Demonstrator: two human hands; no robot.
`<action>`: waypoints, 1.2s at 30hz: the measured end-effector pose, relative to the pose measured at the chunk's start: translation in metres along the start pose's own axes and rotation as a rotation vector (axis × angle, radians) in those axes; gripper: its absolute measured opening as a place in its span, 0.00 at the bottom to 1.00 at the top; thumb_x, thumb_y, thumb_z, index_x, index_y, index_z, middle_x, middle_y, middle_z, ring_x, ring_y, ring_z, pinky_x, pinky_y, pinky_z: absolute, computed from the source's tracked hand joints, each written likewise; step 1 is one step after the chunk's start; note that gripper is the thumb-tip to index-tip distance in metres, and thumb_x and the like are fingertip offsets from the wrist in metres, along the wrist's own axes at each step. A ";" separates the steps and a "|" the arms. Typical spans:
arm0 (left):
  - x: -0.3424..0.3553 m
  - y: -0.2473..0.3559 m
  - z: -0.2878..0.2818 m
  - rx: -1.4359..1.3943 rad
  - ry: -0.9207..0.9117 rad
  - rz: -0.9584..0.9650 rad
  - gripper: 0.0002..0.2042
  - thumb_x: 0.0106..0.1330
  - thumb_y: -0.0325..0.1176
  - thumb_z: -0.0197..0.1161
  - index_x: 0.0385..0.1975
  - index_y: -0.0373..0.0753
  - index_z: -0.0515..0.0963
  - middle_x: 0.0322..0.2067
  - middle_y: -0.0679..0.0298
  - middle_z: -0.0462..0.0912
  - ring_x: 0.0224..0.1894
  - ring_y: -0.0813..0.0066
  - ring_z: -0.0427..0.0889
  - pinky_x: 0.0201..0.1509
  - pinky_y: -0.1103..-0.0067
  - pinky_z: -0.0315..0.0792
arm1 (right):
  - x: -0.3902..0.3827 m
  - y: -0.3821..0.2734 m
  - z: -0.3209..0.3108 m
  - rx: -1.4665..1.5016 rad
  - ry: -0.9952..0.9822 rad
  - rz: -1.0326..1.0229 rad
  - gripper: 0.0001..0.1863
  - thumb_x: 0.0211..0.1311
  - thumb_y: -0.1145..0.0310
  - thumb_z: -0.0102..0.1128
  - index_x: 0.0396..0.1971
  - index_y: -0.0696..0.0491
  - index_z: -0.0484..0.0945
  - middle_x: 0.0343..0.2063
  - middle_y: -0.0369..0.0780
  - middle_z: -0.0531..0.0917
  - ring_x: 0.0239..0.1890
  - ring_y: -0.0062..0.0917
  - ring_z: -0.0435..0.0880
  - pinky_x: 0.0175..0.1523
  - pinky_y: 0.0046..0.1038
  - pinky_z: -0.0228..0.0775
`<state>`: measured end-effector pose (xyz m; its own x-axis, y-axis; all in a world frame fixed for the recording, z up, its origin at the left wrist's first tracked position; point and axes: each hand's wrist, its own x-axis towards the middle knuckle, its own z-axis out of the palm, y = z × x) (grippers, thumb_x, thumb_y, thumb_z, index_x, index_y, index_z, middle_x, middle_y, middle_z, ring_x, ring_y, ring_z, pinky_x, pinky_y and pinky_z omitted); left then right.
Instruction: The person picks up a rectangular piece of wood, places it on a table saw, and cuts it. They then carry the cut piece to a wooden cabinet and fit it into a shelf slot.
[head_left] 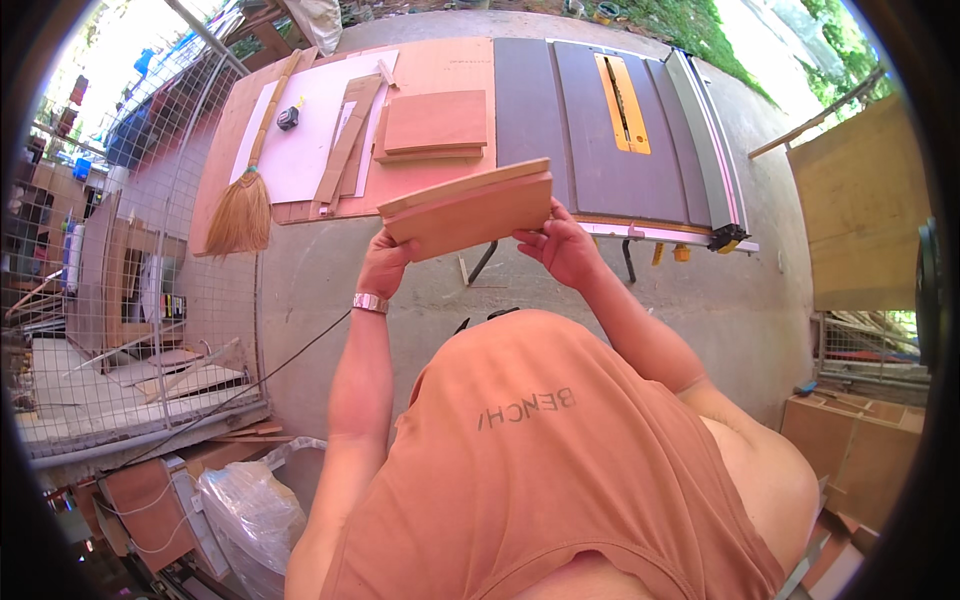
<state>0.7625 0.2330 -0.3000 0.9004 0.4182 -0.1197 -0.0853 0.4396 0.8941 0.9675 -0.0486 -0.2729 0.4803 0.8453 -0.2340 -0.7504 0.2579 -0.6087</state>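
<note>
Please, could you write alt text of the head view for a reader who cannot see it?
A person's left hand and right hand hold what look like stacked wooden boards in front of a worktable. On it lie a broom, a tape measure and more boards; to their right is a grey table saw with a yellow insert.

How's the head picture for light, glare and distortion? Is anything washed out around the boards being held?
Head view: the held wooden boards look evenly lit and readable, as do the left hand and right hand; the background glares white at the upper left and upper right; the plastic sheeting shows bright highlights; the table saw's rip fence bows toward the black rim.
</note>
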 end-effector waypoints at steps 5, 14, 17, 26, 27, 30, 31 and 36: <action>-0.002 0.020 0.046 0.338 0.016 0.086 0.17 0.61 0.15 0.62 0.47 0.41 0.85 0.53 0.67 0.82 0.55 0.74 0.78 0.61 0.74 0.72 | 0.002 -0.007 0.006 0.250 0.006 -0.130 0.32 0.68 0.41 0.55 0.69 0.38 0.65 0.58 0.40 0.78 0.61 0.40 0.77 0.64 0.47 0.70; 0.003 0.027 0.088 1.054 0.056 0.823 0.24 0.55 0.16 0.64 0.52 0.47 0.83 0.60 0.59 0.77 0.73 0.52 0.62 0.76 0.59 0.54 | -0.005 -0.017 0.021 0.315 0.187 -0.168 0.25 0.69 0.66 0.54 0.64 0.53 0.63 0.60 0.42 0.75 0.62 0.35 0.76 0.65 0.45 0.71; 0.008 0.013 0.081 0.714 0.343 0.550 0.27 0.65 0.24 0.61 0.66 0.46 0.70 0.62 0.59 0.74 0.71 0.55 0.65 0.73 0.58 0.59 | -0.006 -0.020 0.028 0.322 0.202 -0.192 0.27 0.65 0.75 0.52 0.64 0.58 0.63 0.59 0.44 0.76 0.61 0.37 0.77 0.66 0.43 0.71; 0.011 -0.003 0.074 -0.408 0.060 -0.238 0.30 0.79 0.56 0.37 0.71 0.42 0.60 0.66 0.58 0.70 0.67 0.59 0.70 0.70 0.61 0.66 | -0.027 -0.028 0.074 -0.082 -0.086 -0.297 0.38 0.67 0.63 0.58 0.74 0.49 0.53 0.66 0.39 0.68 0.65 0.31 0.71 0.65 0.40 0.68; 0.011 -0.005 0.077 -0.390 0.180 -0.274 0.30 0.79 0.56 0.36 0.71 0.42 0.60 0.66 0.58 0.70 0.67 0.59 0.70 0.70 0.60 0.66 | -0.028 -0.029 0.077 -0.059 -0.193 -0.290 0.40 0.67 0.58 0.58 0.75 0.49 0.52 0.67 0.39 0.67 0.66 0.30 0.70 0.66 0.40 0.67; 0.014 -0.007 0.080 -0.369 0.277 -0.314 0.29 0.80 0.55 0.34 0.71 0.42 0.60 0.66 0.57 0.70 0.67 0.59 0.71 0.70 0.59 0.66 | -0.027 -0.032 0.080 -0.025 -0.425 -0.244 0.46 0.67 0.45 0.56 0.77 0.49 0.47 0.70 0.36 0.64 0.70 0.28 0.66 0.69 0.40 0.61; 0.014 -0.007 0.079 -0.364 0.272 -0.317 0.29 0.80 0.55 0.34 0.71 0.42 0.60 0.66 0.57 0.70 0.67 0.59 0.71 0.70 0.59 0.67 | -0.027 -0.033 0.080 -0.037 -0.439 -0.215 0.47 0.67 0.42 0.55 0.77 0.49 0.46 0.71 0.36 0.63 0.71 0.28 0.64 0.70 0.39 0.60; 0.015 -0.012 0.070 -0.363 0.266 -0.293 0.29 0.80 0.54 0.35 0.70 0.42 0.61 0.66 0.57 0.70 0.66 0.59 0.73 0.69 0.59 0.68 | -0.027 -0.031 0.077 -0.014 -0.463 -0.132 0.49 0.67 0.37 0.53 0.77 0.50 0.45 0.74 0.35 0.60 0.73 0.26 0.62 0.73 0.34 0.55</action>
<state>0.8068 0.1786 -0.2820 0.7732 0.4034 -0.4893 -0.0310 0.7948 0.6061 0.9426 -0.0432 -0.1892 0.3158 0.9261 0.2062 -0.6891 0.3733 -0.6211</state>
